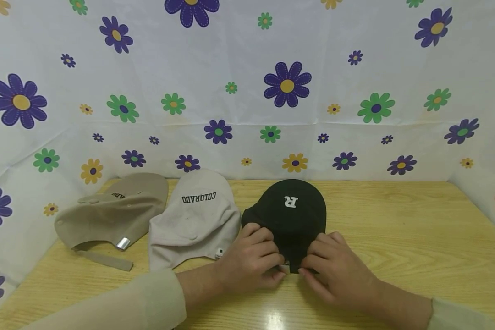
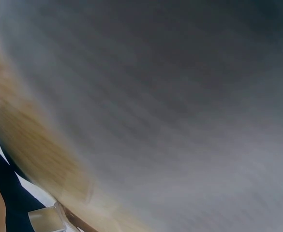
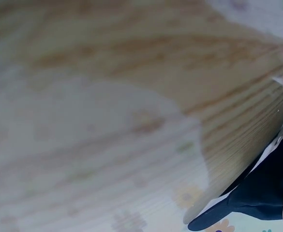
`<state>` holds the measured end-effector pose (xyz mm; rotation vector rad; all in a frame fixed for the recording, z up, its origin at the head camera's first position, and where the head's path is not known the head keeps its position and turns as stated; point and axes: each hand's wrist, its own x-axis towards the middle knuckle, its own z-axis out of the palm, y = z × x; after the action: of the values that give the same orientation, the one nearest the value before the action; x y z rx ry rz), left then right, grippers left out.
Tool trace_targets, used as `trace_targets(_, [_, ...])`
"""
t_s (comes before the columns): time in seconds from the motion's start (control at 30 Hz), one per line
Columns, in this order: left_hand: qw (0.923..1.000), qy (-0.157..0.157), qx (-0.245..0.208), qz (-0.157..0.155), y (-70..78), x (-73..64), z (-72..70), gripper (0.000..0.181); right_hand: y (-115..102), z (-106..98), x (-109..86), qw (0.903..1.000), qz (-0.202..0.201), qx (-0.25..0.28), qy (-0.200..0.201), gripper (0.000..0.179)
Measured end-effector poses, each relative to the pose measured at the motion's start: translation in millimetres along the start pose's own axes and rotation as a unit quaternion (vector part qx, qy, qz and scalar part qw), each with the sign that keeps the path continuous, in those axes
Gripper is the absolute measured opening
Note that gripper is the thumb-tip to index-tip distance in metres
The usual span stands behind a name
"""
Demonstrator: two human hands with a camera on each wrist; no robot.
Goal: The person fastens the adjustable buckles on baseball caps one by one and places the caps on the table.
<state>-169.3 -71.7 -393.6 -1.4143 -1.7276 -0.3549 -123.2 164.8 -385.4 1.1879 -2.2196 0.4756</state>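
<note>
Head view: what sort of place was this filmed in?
Probably a staged tabletop filming spot, though the wider room isn't shown: a flower-print sheet hangs behind and beside a wood-grain table, where a tan cap, a pale cap and a black cap lie side by side.

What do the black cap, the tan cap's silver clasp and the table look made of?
Black cap: fabric, perhaps cotton; matte, without bright highlights.
Silver clasp: probably polished metal, judging by its shine.
Table: wood or wood-look laminate, can't tell which; grain lines show, and glare near its front suggests a glossy finish.
</note>
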Motion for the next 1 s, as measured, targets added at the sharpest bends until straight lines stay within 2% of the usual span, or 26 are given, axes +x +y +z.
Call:
trace_targets(0.1, [1.0000,-0.005,0.002,-0.004,0.3,0.4,-0.8,0.013,0.1,-0.5,0.1,1.0000,0.001,0.001,0.001,0.027])
trace_targets(0.23, [0.9999,-0.010,0.001,-0.007,0.5,0.9,-1.4,0.011,0.9,-1.3,0.6,0.9999,0.000,0.005,0.009,0.021])
trace_targets(0.53, [0.9998,-0.016,-0.003,-0.013,1.2,2.2,-2.7,0.011,2.3,1.0,3.4,0.9977,-0.028,0.014,0.060,0.009])
trace_targets(0.7, [0.9996,-0.020,-0.007,-0.017,0.9,3.3,-3.4,0.011,2.4,0.7,3.3,0.9977,-0.025,0.020,0.059,0.009])
trace_targets(1.0, [1.0000,0.004,-0.003,0.007,-1.4,3.3,-1.3,0.012,2.4,0.2,3.4,0.9968,-0.033,0.024,0.068,0.008])
